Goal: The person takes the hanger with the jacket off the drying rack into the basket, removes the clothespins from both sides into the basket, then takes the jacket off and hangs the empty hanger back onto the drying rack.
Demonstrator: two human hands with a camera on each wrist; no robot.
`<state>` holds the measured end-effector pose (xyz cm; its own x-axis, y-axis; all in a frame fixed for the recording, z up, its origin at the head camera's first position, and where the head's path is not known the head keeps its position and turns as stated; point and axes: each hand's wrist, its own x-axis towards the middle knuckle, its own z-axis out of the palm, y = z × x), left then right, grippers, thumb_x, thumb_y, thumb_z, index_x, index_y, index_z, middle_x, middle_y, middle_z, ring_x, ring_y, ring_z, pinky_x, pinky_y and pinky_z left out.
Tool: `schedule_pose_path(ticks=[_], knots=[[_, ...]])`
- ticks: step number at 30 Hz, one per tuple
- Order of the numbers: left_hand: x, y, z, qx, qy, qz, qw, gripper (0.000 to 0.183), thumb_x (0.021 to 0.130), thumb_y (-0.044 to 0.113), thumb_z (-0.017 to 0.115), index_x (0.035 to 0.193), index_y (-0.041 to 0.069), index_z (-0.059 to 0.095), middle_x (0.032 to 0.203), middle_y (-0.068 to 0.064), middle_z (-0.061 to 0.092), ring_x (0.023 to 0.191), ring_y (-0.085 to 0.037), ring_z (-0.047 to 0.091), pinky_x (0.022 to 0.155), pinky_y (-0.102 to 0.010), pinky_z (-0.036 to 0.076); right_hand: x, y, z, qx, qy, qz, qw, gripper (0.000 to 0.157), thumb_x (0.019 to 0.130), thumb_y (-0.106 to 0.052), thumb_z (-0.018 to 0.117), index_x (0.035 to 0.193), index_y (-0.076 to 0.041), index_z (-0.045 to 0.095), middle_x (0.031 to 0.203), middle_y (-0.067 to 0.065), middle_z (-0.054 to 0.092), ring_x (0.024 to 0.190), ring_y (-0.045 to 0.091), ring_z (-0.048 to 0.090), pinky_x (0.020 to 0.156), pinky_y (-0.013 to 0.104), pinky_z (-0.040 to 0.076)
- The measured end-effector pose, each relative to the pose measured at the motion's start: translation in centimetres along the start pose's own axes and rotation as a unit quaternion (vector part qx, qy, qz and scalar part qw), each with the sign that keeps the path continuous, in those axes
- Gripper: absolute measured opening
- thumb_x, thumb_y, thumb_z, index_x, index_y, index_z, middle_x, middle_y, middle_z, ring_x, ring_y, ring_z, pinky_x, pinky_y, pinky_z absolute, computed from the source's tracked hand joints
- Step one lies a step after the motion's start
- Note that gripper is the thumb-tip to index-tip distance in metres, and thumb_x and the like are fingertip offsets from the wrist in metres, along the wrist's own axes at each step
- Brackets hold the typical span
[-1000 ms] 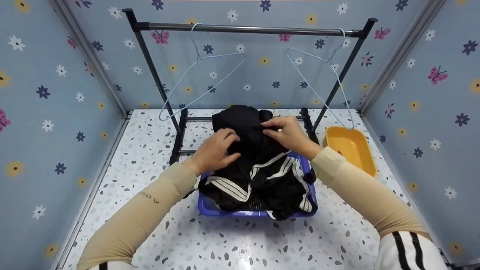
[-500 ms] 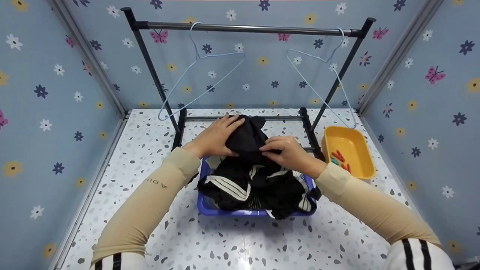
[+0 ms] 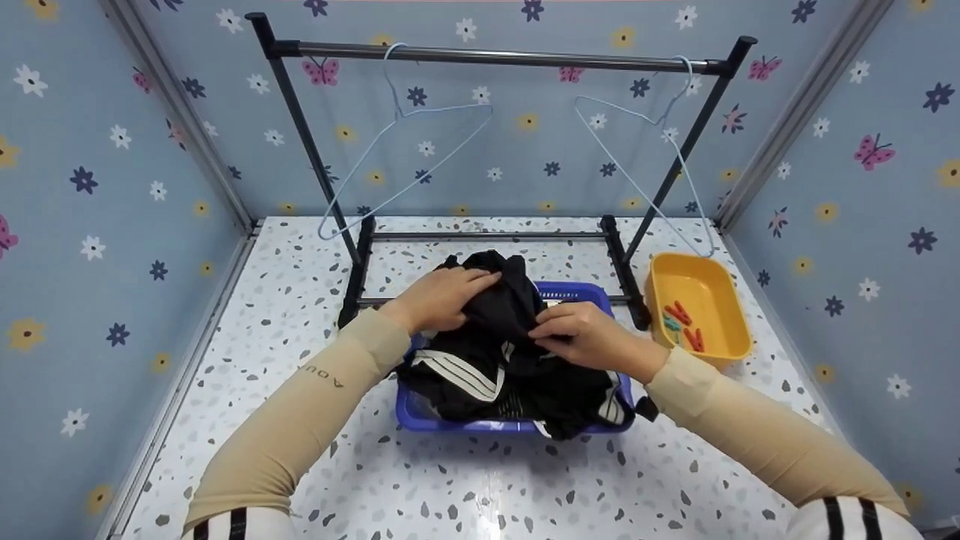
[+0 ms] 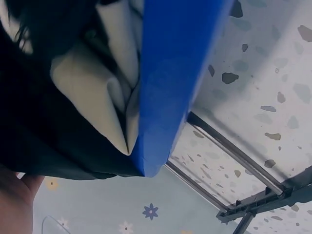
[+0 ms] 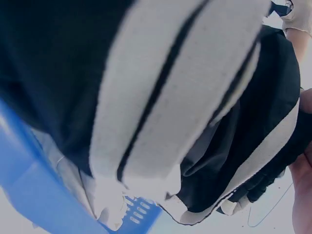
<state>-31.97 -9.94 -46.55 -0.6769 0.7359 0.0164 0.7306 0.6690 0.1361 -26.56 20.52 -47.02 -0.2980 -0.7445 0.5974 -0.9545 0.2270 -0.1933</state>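
A black garment with white stripes (image 3: 457, 375) lies bunched in the blue basket (image 3: 517, 427), part of it raised in both hands. On the left, my left hand (image 3: 435, 296) holds the raised black cloth, fingers over the top and thumb lower down. My right hand (image 3: 589, 334) pinches a fold of the same garment between thumb and fingers. Close up in the right wrist view are broad white stripes (image 5: 180, 92) on the black fabric. Pale cloth (image 4: 92, 92) shows inside the basket wall (image 4: 168, 73) in the left wrist view.
Behind the basket stands a black clothes rack (image 3: 487, 56) carrying two hangers, one left (image 3: 442, 110) and one right (image 3: 611, 157). A yellow tray (image 3: 709, 300) with red (image 3: 694, 340) and green clothespins sits to the right. Patterned walls enclose three sides.
The raised cloth has come down and nearer, towards the basket. My right hand has lowered with it; my left hand moved up onto the cloth, then back down. The clothespins have come into sight.
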Motion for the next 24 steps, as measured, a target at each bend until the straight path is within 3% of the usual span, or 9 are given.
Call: schedule_pose_path(ticks=[8,14,18,24], knots=[[-1.0,0.8,0.3,0.030,0.028,0.029,0.9988,0.074,0.100,0.006,0.069,0.171,0.008,0.048,0.167,-0.020,0.060,0.140,-0.045,0.067,0.119,-0.057,0.056,0.2,-0.5,-1.3,-0.063,0.021,0.021,0.998,0.030,0.087,-0.008,0.093,0.116,-0.004,0.083,0.110,0.015,0.084,0.098,0.031,0.083,0.086,0.047,0.069],[-1.6,2.2,0.0,0.065,0.046,0.053,0.9954,0.065,0.103,0.008,0.069,0.166,0.007,0.055,0.161,-0.021,0.065,0.135,-0.046,0.070,0.111,-0.056,0.061,1.9,-1.4,-2.1,-0.109,0.012,0.104,0.989,0.041,0.099,-0.028,0.087,0.128,-0.002,0.073,0.127,0.020,0.078,0.115,0.037,0.078,0.101,0.053,0.066],[-1.7,3.5,-0.5,0.071,0.032,0.051,0.9957,0.063,0.105,0.011,0.070,0.166,0.008,0.055,0.165,-0.023,0.062,0.139,-0.048,0.068,0.113,-0.057,0.061,3.3,-1.6,-2.2,-0.085,-0.032,0.173,0.981,0.054,0.105,-0.035,0.080,0.144,0.000,0.068,0.149,0.025,0.070,0.137,0.044,0.070,0.117,0.060,0.058],[-2.2,5.4,-1.0,0.004,-0.033,0.041,0.9986,0.067,0.106,0.014,0.066,0.171,0.007,0.048,0.177,-0.027,0.045,0.157,-0.055,0.051,0.130,-0.066,0.046,3.6,-1.2,-2.2,-0.022,-0.165,0.241,0.956,0.069,0.112,-0.035,0.067,0.167,0.002,0.049,0.177,0.025,0.046,0.165,0.048,0.044,0.134,0.067,0.038]])
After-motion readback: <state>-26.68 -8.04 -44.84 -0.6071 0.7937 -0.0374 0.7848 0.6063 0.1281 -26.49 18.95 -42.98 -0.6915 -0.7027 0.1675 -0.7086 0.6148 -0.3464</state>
